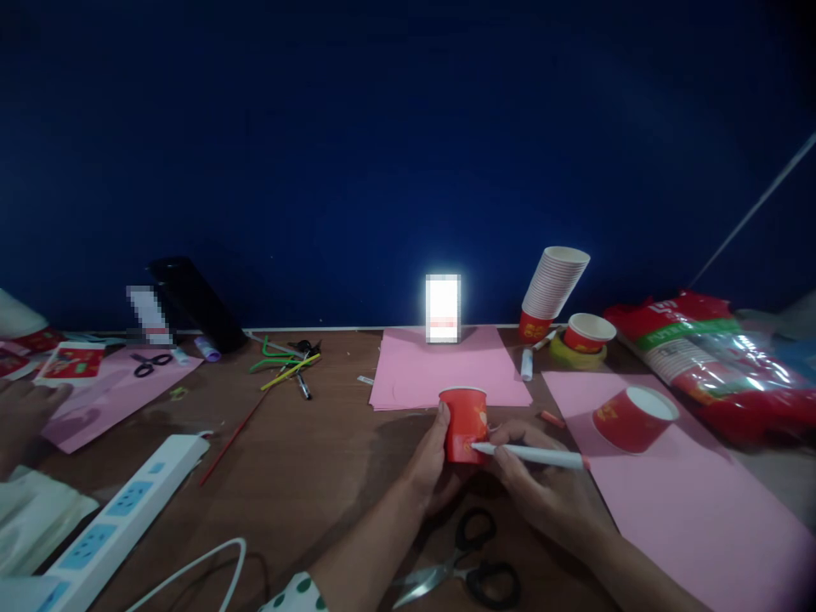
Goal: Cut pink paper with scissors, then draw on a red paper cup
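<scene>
A red paper cup [467,416] with yellow marks is held upright by my left hand [430,463], whose fingers wrap round its left side and underside. My right hand [541,484] pinches a white marker pen [541,456] with a reddish end. The pen's tip meets the lower front of the cup, or comes very close to it. Just below my hands lies a pair of black-handled scissors [475,565], blades pointing left. A small red pen cap [552,418] rests on the table to the right of the cup.
Pink paper [446,374] lies behind the cup, with a lit phone [443,308] standing on it. At right are stacked paper cups [554,285], another red cup [634,418] and a plastic pack [701,365]. A power strip [127,510] and another person's hand [25,416] are at left.
</scene>
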Tool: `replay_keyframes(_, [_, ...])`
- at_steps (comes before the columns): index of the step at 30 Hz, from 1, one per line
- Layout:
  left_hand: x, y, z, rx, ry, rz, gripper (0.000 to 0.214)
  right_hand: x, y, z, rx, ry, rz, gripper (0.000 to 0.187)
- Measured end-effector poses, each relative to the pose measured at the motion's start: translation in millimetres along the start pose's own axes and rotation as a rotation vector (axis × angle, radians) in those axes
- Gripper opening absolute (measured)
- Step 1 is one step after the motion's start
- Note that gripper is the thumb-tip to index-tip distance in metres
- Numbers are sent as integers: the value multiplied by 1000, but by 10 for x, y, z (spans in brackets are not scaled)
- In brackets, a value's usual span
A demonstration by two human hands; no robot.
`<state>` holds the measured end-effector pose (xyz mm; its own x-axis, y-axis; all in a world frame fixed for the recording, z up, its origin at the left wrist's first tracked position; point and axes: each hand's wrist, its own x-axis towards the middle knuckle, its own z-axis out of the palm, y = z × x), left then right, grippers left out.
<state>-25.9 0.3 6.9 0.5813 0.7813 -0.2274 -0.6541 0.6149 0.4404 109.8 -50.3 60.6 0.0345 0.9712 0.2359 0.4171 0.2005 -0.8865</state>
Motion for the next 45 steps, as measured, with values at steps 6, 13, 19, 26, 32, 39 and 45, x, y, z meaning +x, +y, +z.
replay_keyframes(6, [12,-9,-26,1,34,14,57,-5,-10,0,-4,27,23,14])
replay_keyframes(13, [8,-12,-30,18,18,13,57,4,-41,6,12,20,27,16])
replay_keyframes(19, [13,-15,-37,43,21,19,58,7,15,-5,-21,-30,-15,14])
replay_keyframes(26, [10,-19,-26,58,25,26,58,13,-34,-10,-49,-17,-55,13])
replay_keyframes(32, [14,-36,-35,39,8,37,55,24,-9,-9,-66,11,-70,14])
replay_keyframes(39, [14,-42,-48,69,16,12,58,14,23,-15,-89,-21,-82,13])
replay_keyframes(45, [13,-42,-36,90,15,33,58,29,-21,-17,-76,-36,-65,15])
